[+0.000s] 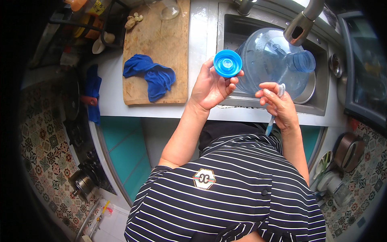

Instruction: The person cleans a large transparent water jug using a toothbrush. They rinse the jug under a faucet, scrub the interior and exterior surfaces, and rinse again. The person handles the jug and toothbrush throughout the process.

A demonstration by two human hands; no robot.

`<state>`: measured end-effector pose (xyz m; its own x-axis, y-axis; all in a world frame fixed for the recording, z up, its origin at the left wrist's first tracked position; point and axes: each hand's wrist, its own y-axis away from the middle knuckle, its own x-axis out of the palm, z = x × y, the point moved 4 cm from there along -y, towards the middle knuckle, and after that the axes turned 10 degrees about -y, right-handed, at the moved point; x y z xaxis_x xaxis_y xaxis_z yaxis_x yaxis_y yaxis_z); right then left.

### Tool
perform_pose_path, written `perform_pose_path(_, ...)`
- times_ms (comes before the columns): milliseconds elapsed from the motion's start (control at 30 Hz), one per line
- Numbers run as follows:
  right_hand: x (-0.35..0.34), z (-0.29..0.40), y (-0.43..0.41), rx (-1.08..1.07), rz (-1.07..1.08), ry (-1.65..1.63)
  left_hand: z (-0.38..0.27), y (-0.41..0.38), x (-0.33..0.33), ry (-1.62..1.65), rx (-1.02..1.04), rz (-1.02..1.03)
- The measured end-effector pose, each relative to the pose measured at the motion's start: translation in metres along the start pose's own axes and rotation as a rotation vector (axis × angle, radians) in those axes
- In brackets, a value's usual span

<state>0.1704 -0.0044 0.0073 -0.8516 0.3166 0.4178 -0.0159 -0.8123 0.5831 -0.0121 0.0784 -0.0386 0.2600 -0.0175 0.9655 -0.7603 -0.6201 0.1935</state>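
My left hand (pixel 215 87) holds a blue plastic bottle cap (pixel 227 63) by its rim, its hollow inner side turned up. In my right hand (pixel 278 104) is a toothbrush (pixel 270 125) with a blue and white handle; its bristle head (pixel 281 90) shows above my fingers. Just beyond both hands a large clear blue water jug (pixel 266 57) lies on its side in the steel sink (pixel 231 31). Its uncapped neck (pixel 304 61) points right. Part of a round metal basin (pixel 309 93) shows beneath the jug.
A tap head (pixel 297 30) overhangs the jug. Left of the sink, a wooden cutting board (pixel 154 39) bears a crumpled blue cloth (pixel 151 74), ginger and garlic (pixel 133 21), and a glass vessel (pixel 170 12). A red-handled pan (pixel 89 100) is farther left. A dark-framed panel (pixel 350 60) stands at right.
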Motion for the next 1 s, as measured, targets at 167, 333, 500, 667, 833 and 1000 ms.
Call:
perform_pose_path(167, 0.009, 0.005, -0.003, -0.065, 0.020, 0.136, -0.002, 0.004, -0.003, -0.211, 0.041, -0.069)
perform_pose_path(333, 0.039, 0.018, -0.004, -0.428, 0.047, 0.551, -0.005, 0.009, 0.004, -0.413, 0.112, -0.129)
perform_pose_path(500, 0.036, 0.014, -0.010, -0.318, 0.033, 0.379, -0.009, 0.014, 0.018, -1.119, 0.453, -0.340)
perform_pose_path(667, 0.039, 0.019, -0.013, -0.194, -0.006, 0.235, -0.016, 0.026, 0.050, -1.744, 0.640, -0.452)
perform_pose_path(833, 0.043, 0.011, -0.019, -0.199, 0.043, 0.170, -0.014, 0.025, 0.060, -2.071, 0.934, -0.373)
perform_pose_path(1000, 0.033, 0.009, -0.026, 0.005, 0.153, -0.139, -0.016, 0.027, 0.055, -1.829, 0.870, -0.337)
